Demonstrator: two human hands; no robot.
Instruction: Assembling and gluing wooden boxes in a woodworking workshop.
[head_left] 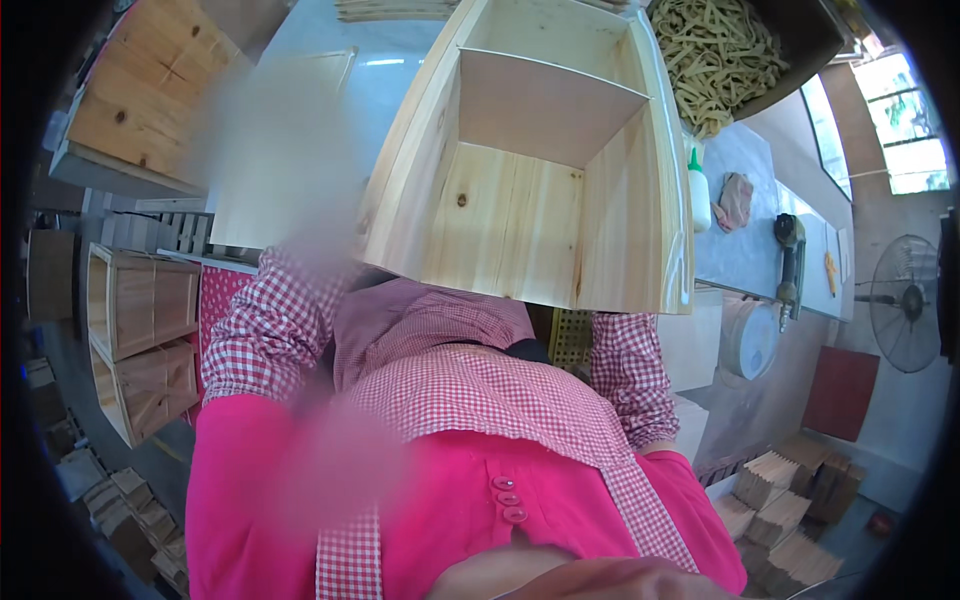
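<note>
A pale wooden box [510,215] is tilted toward me, its open side facing up, with a thin divider [550,100] across its inside. A glossy white line, like glue, runs along its right rim. My left forearm in a checked sleeve [270,330] reaches up beside the box, but a blurred smudge covers that hand. My right sleeve [632,375] goes behind the box's near right corner, which hides my right hand and its fingers. Right of the box stands a white squeeze bottle [699,200] with a green tip.
A bin of tan strips [715,60] sits at the far right. On the table [720,255] lie a crumpled cloth [734,202] and a dark power tool [789,255]. Wooden crates [150,300] are stacked at left. A fan [905,300] and wood stacks [780,510] are at right.
</note>
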